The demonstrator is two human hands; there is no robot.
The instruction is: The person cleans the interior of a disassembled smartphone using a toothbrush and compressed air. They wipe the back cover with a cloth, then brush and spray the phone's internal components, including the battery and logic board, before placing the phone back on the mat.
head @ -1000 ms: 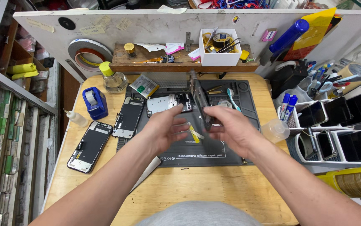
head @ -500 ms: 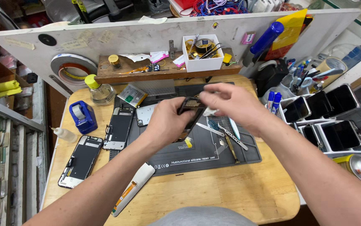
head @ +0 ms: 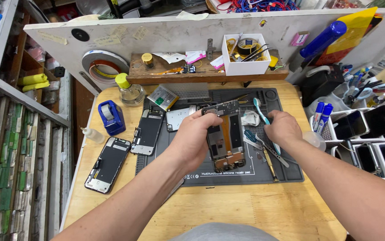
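- Left hand (head: 197,136) grips an opened phone chassis (head: 226,138) by its upper edge, tilting it above the grey repair mat (head: 286,172).
- Right hand (head: 282,129) is curled over the tweezers (head: 270,149) on the mat; whether it has closed on them I cannot tell.
- Judging by this, the step is picking a tool; next calls for a fine grip near the exposed internals.
- Two more phones (head: 107,165) lie well left on the surface (head: 228,209).

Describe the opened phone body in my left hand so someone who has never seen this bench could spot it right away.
Start at the dark grey repair mat in the middle of the wooden bench. Above its centre, the left hand holds the opened phone body upright. Unlike the two phones lying flat further left, it is lifted and shows its bare insides.
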